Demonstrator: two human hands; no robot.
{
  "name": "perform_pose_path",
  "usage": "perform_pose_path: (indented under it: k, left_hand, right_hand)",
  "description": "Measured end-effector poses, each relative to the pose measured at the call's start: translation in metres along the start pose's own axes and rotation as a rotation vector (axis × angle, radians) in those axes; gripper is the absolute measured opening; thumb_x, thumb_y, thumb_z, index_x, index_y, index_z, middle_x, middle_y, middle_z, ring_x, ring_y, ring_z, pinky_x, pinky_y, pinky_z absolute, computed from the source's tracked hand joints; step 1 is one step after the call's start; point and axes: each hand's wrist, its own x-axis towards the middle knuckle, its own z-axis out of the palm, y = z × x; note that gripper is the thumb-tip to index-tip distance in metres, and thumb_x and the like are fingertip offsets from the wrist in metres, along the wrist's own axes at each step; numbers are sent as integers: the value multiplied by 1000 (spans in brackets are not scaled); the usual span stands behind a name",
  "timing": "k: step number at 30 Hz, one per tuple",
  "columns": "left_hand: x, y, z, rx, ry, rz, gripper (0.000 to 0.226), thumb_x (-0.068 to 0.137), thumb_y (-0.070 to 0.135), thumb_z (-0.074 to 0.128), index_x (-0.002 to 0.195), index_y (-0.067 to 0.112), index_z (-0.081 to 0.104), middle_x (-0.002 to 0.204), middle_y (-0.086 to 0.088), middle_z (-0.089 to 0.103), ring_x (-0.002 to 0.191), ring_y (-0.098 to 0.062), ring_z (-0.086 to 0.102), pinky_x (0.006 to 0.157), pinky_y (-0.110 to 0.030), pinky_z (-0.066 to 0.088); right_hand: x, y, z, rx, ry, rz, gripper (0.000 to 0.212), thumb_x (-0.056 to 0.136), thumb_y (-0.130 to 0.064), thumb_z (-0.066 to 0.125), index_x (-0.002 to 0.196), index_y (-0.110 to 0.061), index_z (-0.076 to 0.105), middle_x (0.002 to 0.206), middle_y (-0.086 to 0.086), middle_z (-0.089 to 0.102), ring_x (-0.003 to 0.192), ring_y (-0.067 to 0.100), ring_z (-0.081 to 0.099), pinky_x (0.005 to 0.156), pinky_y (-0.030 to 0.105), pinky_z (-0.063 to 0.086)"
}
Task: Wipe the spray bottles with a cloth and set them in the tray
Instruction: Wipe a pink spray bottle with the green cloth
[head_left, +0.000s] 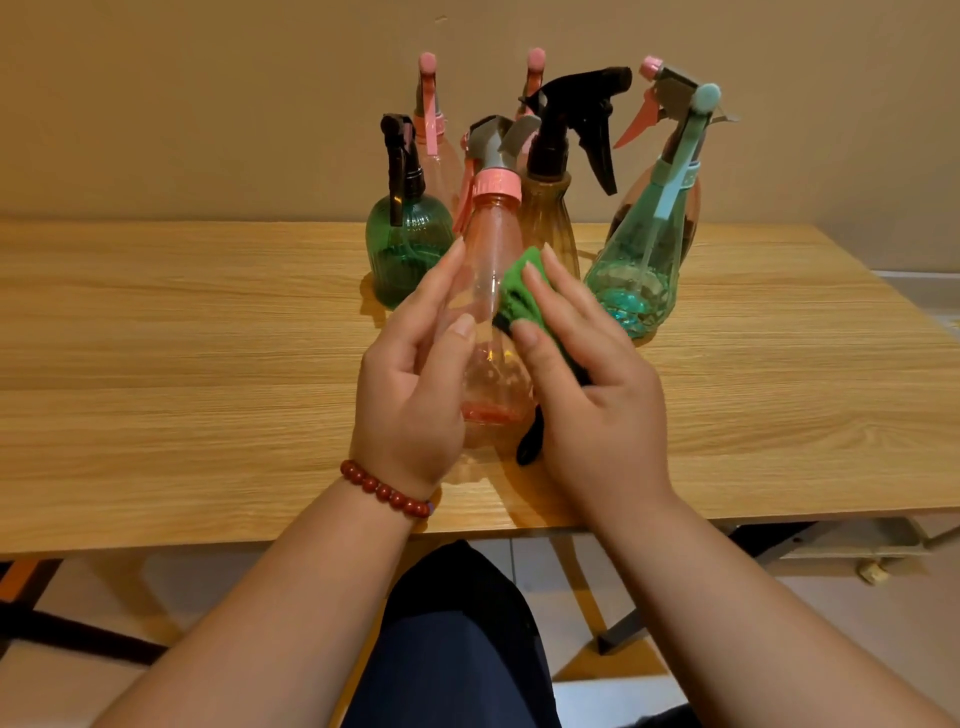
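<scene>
1. Noted pink spray bottle (491, 244) lifted clear of the table (156, 338), tilted, nozzle end away, base toward the body. Resting on nothing.
2. Found left grip (415, 374) grasping that bottle round the lower body, thumb across the front, fingers up the left side.
3. Found right grip (587, 384) pinching green cloth (519, 291) against the bottle's right flank, thumb and fingertips on the fabric. Dark tail of the cloth hanging below the palm.
4. Logged remaining bottles upright in a tight cluster just behind: dark green ribbed bottle (402, 244), amber bottle (550, 228), teal bottle (639, 270), more pink-topped ones at the rear.
5. Looked for the tray: none in view.
6. Judged step: wiping under way on one bottle, placing not yet begun.
7. Risk of a slip: smooth plastic, one supporting grip only, sideways pressure from the cloth. Likely result a drop onto the table or the lap.
8. Risk of toppling the cluster through a forward stroke or a turn of the nozzle end, already near the amber and ribbed bottles. Possible chain fall, given the tight spacing.
9. Risk of snagging the dangling cloth tail on a trigger during a reach.
10. Risk of an unwiped patch under the left grip, absent a change of hold.
11. Cannot tell whether any liquid inside, so cannot rule out a spill.
</scene>
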Motion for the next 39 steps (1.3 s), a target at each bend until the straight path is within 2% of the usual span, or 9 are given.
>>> perform_pose_path:
  k: [5, 9, 12, 16, 19, 26, 33, 36, 39]
  left_hand:
    - [0, 2, 1, -61, -30, 2, 46, 95, 19, 41, 141, 15, 42, 140, -5, 53, 128, -21, 52, 102, -43, 45]
    - [2, 3, 3, 30, -45, 36, 47, 93, 26, 38, 140, 25, 40, 144, -2, 49, 132, -18, 48, 107, -45, 43]
    - [3, 1, 3, 13, -58, 27, 44, 97, 25, 38, 140, 28, 38, 145, 0, 48, 134, -17, 46, 108, -48, 40]
    - [3, 0, 1, -54, -111, -8, 51, 95, 23, 40, 145, 17, 32, 149, -5, 43, 138, -16, 40, 114, -45, 33]
    - [2, 1, 1, -12, -103, 10, 57, 90, 26, 45, 145, 16, 33, 148, -5, 44, 137, -15, 42, 112, -40, 36]
    - [2, 2, 0, -47, -88, 1, 55, 90, 24, 46, 143, 16, 38, 146, -6, 47, 136, -22, 44, 109, -55, 36]
    - [2, 2, 1, -16, -43, -21, 52, 89, 32, 48, 139, 25, 42, 142, -1, 52, 131, -24, 49, 106, -57, 39]
    - [3, 1, 2, 14, -48, -4, 53, 89, 31, 46, 141, 22, 39, 145, -3, 49, 133, -23, 47, 108, -56, 37]
    - [1, 3, 2, 6, -79, -15, 54, 87, 31, 48, 140, 23, 41, 143, -4, 50, 132, -22, 48, 107, -54, 39]
  right_hand:
    - [6, -4, 6, 169, 9, 121, 39, 99, -22, 47, 136, -34, 42, 140, -19, 46, 133, -2, 40, 112, 32, 37]
    - [-1, -1, 5, 64, 25, 11, 41, 100, -16, 45, 139, -29, 38, 143, -20, 39, 137, -7, 30, 110, 13, 27]
    - [7, -2, -2, -43, 19, -52, 40, 100, -14, 46, 139, -21, 44, 149, -5, 40, 138, -6, 29, 107, 9, 26]
    - [0, -3, 2, -76, -28, -92, 41, 99, -12, 47, 140, -14, 46, 153, -2, 35, 139, -6, 26, 108, 9, 24]
    - [2, -1, 3, -30, -54, -34, 42, 101, -14, 44, 142, -20, 42, 155, -5, 30, 140, -8, 21, 108, 7, 22]
    - [22, -8, 2, 39, -64, 49, 43, 102, -17, 41, 143, -31, 37, 155, -10, 30, 141, -5, 21, 113, 13, 23]
    - [-15, -7, 3, 51, -102, 123, 44, 102, -29, 34, 145, -39, 26, 158, -16, 21, 141, -11, 14, 108, 3, 15]
    - [6, -11, -2, 3, -135, 134, 44, 103, -34, 28, 147, -36, 27, 156, -17, 24, 140, -11, 16, 116, 14, 16]
    - [22, -11, -3, 16, -97, 179, 43, 104, -40, 25, 147, -43, 26, 138, -38, 31, 124, -27, 24, 105, 3, 23]
